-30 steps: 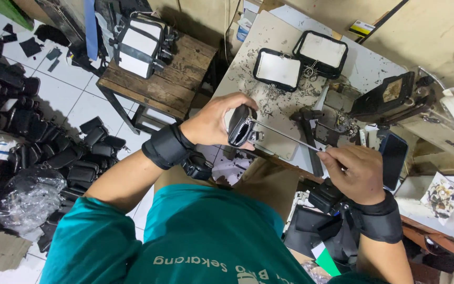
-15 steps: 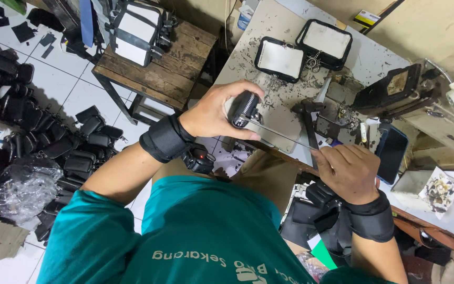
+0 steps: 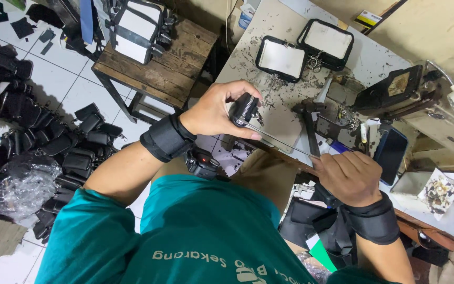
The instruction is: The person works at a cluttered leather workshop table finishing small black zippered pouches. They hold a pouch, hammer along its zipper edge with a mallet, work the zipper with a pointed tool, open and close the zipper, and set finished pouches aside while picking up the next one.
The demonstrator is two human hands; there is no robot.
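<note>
My left hand [image 3: 219, 110] grips a small black zippered pouch [image 3: 241, 109], held up over the near edge of the workbench [image 3: 269, 68]. My right hand [image 3: 349, 178] holds the end of a long thin metal rod [image 3: 279, 141]. The rod runs slantwise from my right hand up to the pouch and touches it near the zipper. Both wrists wear black wrist wraps. A black hammer [image 3: 309, 125] lies on the bench just beyond the rod.
Two black rectangular trays [image 3: 281, 58] sit further back on the bench among dark scraps. A black press tool [image 3: 395, 92] and a phone [image 3: 391, 152] lie to the right. A wooden stool [image 3: 156, 66] and a heap of black pouches [image 3: 74, 152] fill the floor on the left.
My left hand has raised the pouch slightly and turned it. My right hand has drawn back toward me along the rod, which still joins the two hands.
</note>
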